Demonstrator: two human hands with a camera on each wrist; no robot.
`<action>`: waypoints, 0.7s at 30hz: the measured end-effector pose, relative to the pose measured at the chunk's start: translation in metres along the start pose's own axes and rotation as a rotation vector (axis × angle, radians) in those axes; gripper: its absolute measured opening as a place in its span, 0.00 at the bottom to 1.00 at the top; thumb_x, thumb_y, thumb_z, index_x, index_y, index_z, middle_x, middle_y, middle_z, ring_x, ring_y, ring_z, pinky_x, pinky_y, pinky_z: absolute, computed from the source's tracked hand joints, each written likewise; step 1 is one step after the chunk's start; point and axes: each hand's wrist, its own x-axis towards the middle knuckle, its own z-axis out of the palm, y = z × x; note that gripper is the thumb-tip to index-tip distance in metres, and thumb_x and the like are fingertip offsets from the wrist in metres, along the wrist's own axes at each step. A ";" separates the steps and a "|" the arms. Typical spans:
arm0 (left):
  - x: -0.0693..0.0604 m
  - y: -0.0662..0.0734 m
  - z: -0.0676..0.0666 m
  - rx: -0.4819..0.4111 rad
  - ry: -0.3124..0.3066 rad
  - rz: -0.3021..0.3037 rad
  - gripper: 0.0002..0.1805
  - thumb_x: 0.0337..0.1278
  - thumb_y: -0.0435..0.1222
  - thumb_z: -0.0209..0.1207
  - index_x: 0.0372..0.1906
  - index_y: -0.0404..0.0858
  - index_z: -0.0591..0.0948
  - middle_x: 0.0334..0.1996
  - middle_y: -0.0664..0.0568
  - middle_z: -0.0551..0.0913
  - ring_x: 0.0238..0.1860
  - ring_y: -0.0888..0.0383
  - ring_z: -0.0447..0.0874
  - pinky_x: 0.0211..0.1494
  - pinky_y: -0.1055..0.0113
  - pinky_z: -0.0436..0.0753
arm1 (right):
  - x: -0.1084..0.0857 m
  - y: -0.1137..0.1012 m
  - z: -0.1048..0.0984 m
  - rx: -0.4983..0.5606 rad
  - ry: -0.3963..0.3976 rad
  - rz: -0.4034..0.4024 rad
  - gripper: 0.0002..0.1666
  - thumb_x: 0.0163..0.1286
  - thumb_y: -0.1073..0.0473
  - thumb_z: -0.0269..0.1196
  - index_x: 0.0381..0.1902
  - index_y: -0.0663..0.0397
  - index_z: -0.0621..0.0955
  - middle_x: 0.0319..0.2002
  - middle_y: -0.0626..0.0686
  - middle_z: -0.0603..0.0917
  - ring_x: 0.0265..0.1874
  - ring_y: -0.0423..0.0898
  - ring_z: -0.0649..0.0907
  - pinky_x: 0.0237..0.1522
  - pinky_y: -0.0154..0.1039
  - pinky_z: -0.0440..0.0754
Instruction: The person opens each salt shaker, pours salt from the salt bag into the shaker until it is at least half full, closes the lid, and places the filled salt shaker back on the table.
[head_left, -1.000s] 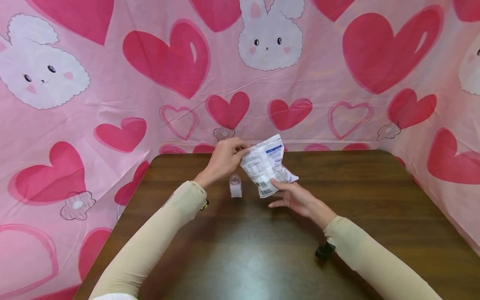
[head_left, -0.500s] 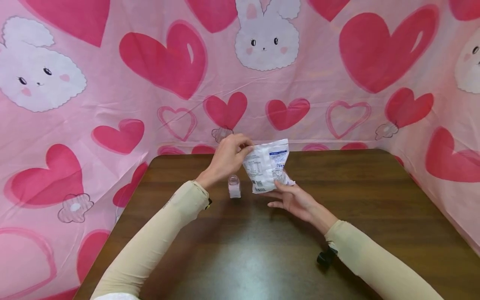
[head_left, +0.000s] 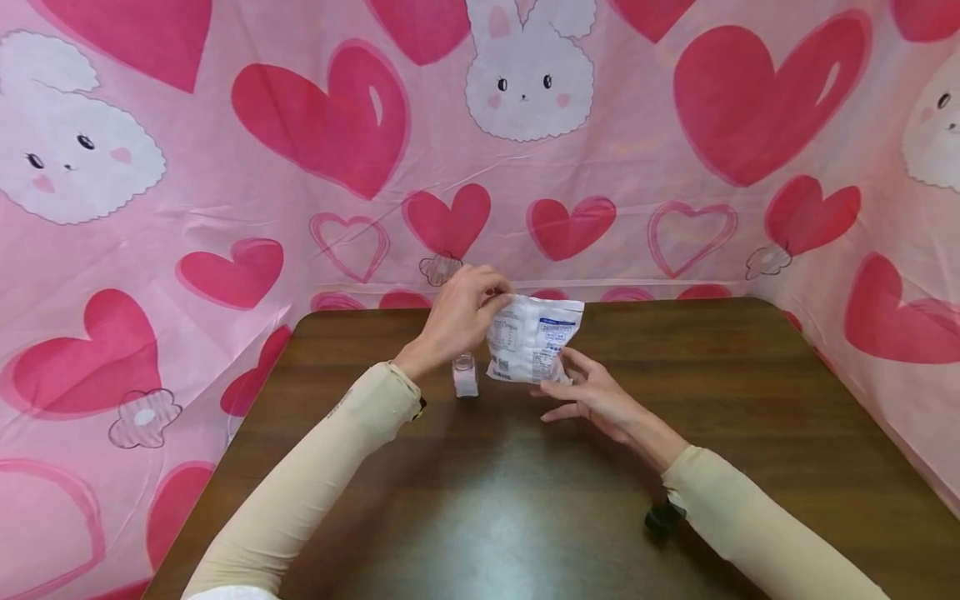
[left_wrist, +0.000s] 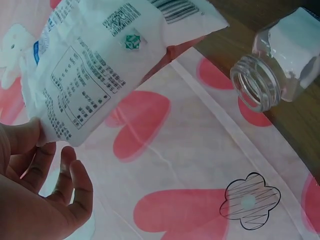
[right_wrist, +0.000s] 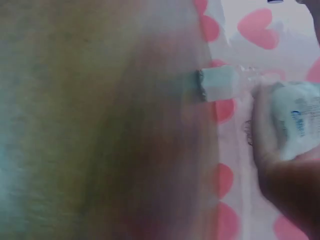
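Note:
A white printed packet (head_left: 531,337) with a blue stripe and a barcode is held above the table. My left hand (head_left: 461,308) pinches its upper left corner between thumb and fingers; the left wrist view shows that corner close up. By the packet's lower right edge is my right hand (head_left: 596,396), with its fingers spread and loosely bent. Just left of the packet a small clear jar (head_left: 465,377) stands upright on the table, uncapped and partly filled with something white. Its threaded neck (left_wrist: 256,82) shows in the left wrist view. Blur covers part of the right wrist view.
The brown wooden table (head_left: 480,508) ends at the back against a pink cloth (head_left: 525,175) printed with hearts and rabbits. The cloth also hangs at both sides. A black device (head_left: 663,521) sits at the right wrist.
The packet has swung from tilted to nearly upright, its lower end shifting left. My right fingers have shifted from gripping its lower part to its right edge. The left hand keeps its pinch.

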 end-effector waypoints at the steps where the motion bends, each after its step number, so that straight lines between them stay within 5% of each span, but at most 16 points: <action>1: 0.000 0.000 0.000 0.004 -0.004 0.000 0.05 0.69 0.31 0.67 0.44 0.38 0.90 0.41 0.53 0.87 0.45 0.50 0.77 0.50 0.59 0.74 | 0.001 -0.002 0.001 -0.078 0.022 -0.007 0.47 0.75 0.60 0.69 0.81 0.60 0.58 0.67 0.65 0.75 0.60 0.63 0.82 0.50 0.59 0.85; 8: 0.003 0.002 0.004 0.011 -0.009 0.007 0.04 0.69 0.31 0.67 0.43 0.38 0.90 0.42 0.53 0.87 0.47 0.50 0.77 0.50 0.59 0.74 | 0.002 -0.008 0.003 -0.436 0.143 -0.109 0.32 0.69 0.54 0.76 0.64 0.63 0.80 0.53 0.60 0.87 0.49 0.55 0.88 0.49 0.46 0.87; 15: 0.000 0.003 0.006 -0.006 -0.022 0.005 0.04 0.68 0.31 0.68 0.43 0.40 0.91 0.41 0.55 0.86 0.45 0.52 0.75 0.50 0.59 0.74 | 0.001 -0.006 0.008 -0.600 0.200 -0.225 0.43 0.63 0.54 0.80 0.71 0.48 0.73 0.52 0.55 0.87 0.45 0.51 0.87 0.44 0.42 0.85; 21: 0.000 0.005 0.009 0.000 -0.033 0.029 0.05 0.69 0.32 0.67 0.44 0.39 0.91 0.41 0.54 0.87 0.46 0.53 0.76 0.53 0.60 0.75 | 0.000 -0.008 0.012 -0.713 0.270 -0.250 0.37 0.60 0.48 0.81 0.63 0.52 0.80 0.50 0.53 0.88 0.40 0.49 0.88 0.44 0.45 0.87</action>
